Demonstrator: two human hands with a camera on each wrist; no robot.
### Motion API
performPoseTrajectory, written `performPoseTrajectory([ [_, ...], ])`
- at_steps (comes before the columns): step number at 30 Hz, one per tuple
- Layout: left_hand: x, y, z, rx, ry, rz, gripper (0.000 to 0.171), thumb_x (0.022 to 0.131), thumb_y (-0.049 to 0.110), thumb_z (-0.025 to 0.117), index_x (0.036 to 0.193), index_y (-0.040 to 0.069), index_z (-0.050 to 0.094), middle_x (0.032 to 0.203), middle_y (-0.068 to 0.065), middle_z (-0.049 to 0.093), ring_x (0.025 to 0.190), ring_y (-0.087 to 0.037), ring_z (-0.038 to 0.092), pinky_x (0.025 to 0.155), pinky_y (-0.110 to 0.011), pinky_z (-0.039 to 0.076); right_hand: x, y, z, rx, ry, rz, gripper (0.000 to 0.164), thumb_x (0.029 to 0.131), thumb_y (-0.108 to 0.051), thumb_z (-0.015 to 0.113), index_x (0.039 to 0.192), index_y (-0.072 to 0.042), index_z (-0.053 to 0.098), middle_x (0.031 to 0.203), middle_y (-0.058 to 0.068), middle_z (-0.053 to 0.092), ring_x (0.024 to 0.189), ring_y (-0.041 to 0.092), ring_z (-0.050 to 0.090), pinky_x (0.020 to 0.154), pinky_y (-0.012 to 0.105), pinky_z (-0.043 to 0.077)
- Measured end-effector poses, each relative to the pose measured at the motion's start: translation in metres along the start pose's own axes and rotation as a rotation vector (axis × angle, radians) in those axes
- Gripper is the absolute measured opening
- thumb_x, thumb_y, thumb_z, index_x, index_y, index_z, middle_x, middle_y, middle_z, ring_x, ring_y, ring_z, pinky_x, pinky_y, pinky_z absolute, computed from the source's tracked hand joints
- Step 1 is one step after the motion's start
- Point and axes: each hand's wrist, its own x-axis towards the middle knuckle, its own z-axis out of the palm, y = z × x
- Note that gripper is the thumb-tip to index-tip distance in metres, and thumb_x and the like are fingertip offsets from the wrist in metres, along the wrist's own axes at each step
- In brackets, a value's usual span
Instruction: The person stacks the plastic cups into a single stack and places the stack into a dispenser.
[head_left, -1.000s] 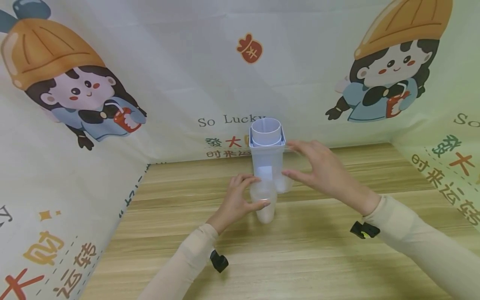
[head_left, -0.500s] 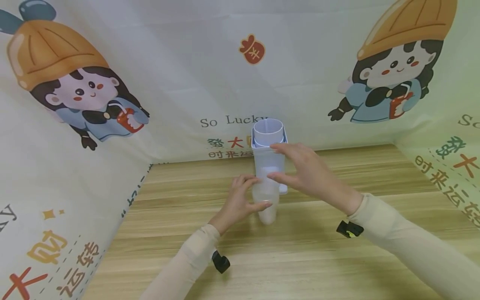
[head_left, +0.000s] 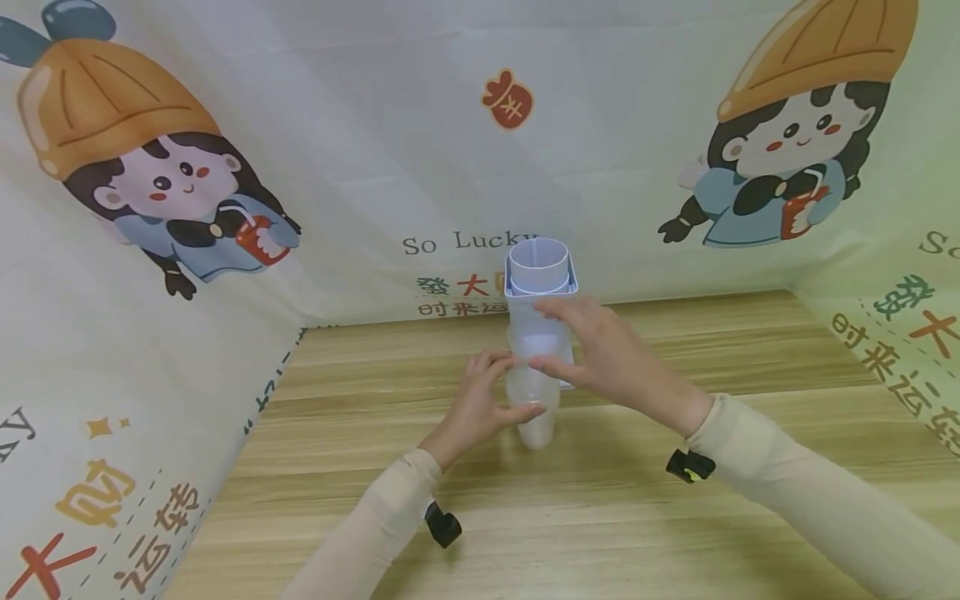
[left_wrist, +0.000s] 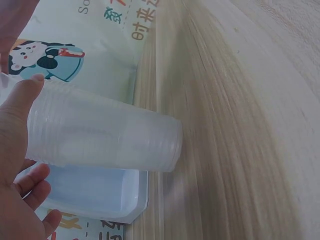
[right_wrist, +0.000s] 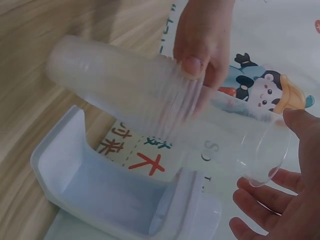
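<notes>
My left hand (head_left: 480, 400) holds a stack of clear plastic cups (head_left: 536, 429) upright low over the wooden table; its thumb lies on the near side in the left wrist view. Around the rim of a single clear plastic cup (right_wrist: 250, 145) curve the thumb and fingers of my right hand (head_left: 618, 358). The cup's narrow end points at the stack's open top, and how far it reaches inside I cannot tell. Right behind both hands stands a pale cup dispenser (head_left: 540, 258) with a round tube at its top and a hollow front (right_wrist: 110, 180).
The wooden table (head_left: 360, 467) extends around both hands. Printed cloth (head_left: 360, 133) with cartoon figures and lettering forms the back and sides, with the dispenser close to its back wall. A black wrist camera (head_left: 442, 525) sits on the left sleeve.
The right hand has moved left and slightly down with its cup, from beside the dispenser to above the stack. My left hand and the stack stay nearly in place.
</notes>
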Motion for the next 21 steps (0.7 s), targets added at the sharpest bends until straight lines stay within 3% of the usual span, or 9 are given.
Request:
performPoseTrajectory([
  [7,-0.002,-0.001,0.002,0.014,0.002,-0.008,0.066,0.072,0.037,0.087,0.124,0.004,0.062,0.133,-0.015,0.053,0.13,-0.036,0.044,0.109,-0.054,0.041,-0.007,0.006,0.016,-0.02,-0.044,0.029,0.069,0.086,-0.046,0.073,0.139,-0.008,0.052,0.132,0.014,0.063,0.116,0.032,0.061,0.095,0.048,0.053],
  [13,-0.003,-0.004,0.004,-0.002,0.015,0.023,0.061,0.073,0.034,0.087,0.122,0.008,0.063,0.131,-0.014,0.055,0.128,-0.034,0.044,0.107,-0.053,0.041,-0.012,0.007,0.028,-0.008,-0.075,0.055,0.067,0.086,-0.044,0.073,0.139,-0.009,0.053,0.133,0.013,0.063,0.122,0.032,0.059,0.1,0.049,0.05],
  [21,-0.003,-0.004,0.003,-0.011,0.03,0.054,0.062,0.072,0.03,0.088,0.124,0.008,0.063,0.134,-0.017,0.054,0.127,-0.036,0.044,0.106,-0.055,0.04,-0.015,0.008,0.036,-0.013,-0.093,0.033,0.067,0.086,-0.043,0.074,0.138,-0.007,0.053,0.131,0.014,0.065,0.12,0.033,0.061,0.099,0.05,0.051],
])
